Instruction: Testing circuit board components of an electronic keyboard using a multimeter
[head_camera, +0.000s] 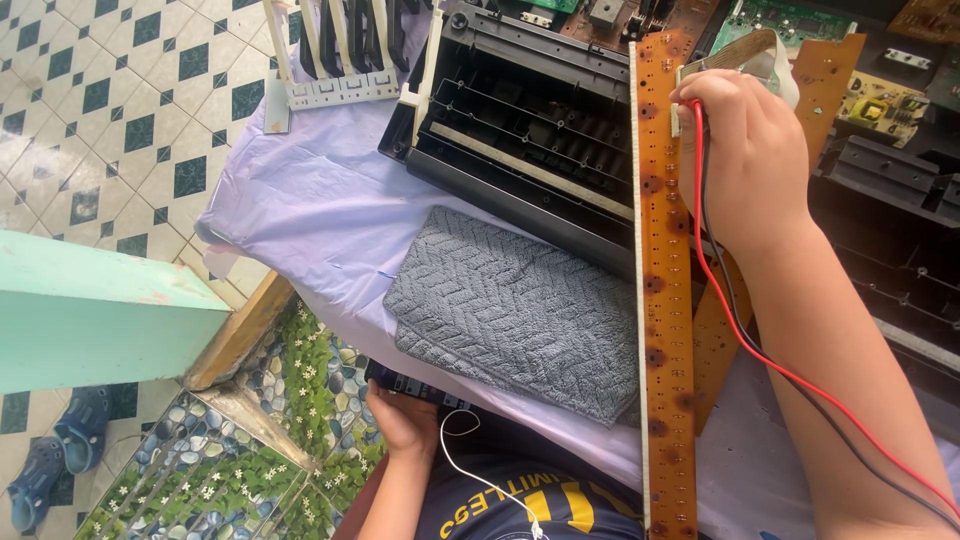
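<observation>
- While the left hand (402, 420) sits low by the body, its fingers curl around a dark phone (412, 385), a white cable (480, 480) trailing from it.
- The long brown circuit strip (663, 300) runs near-to-far beside the grey folded towel (520, 315).
- At its far end the right hand (750, 160) pinches a probe with red and black wires (730, 310) against it.
- A black plastic frame (530, 130) crowds the left; open cloth lies nearer.

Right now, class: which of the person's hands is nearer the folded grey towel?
Left. The left hand, holding a phone, sits just below the folded grey towel's near edge. The right hand is beyond the long brown circuit board, farther away.
</observation>
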